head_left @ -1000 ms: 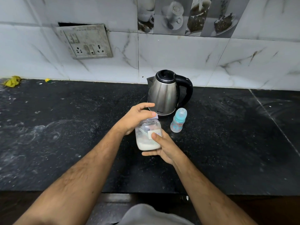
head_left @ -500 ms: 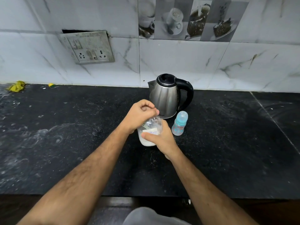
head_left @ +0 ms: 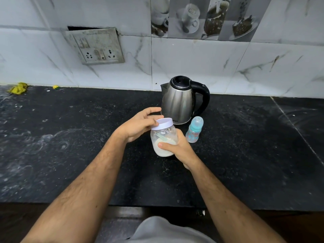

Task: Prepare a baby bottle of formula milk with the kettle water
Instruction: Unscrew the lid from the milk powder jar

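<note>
The counter (head_left: pixel 70 155) carries the kettle (head_left: pixel 178 100) at the far side, and the capped bottle (head_left: pixel 194 129) stands just beside it on the right, near the hands. The right hand (head_left: pixel 182 149) wraps the jar (head_left: pixel 164 141) of powder, held tilted just above the counter. The left hand (head_left: pixel 138 126) pinches the lid (head_left: pixel 162 124), fingers curled on its rim. If the lid pops free suddenly, the tilted jar could spill formula, or an elbow jerk could knock over the bottle.

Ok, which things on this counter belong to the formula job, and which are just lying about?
For the job: clear plastic jar of white powder, its white lid, steel kettle with black handle, teal-capped baby bottle.
Lying about: crumpled yellow cloth, small yellow scrap, wall socket plate.
</note>
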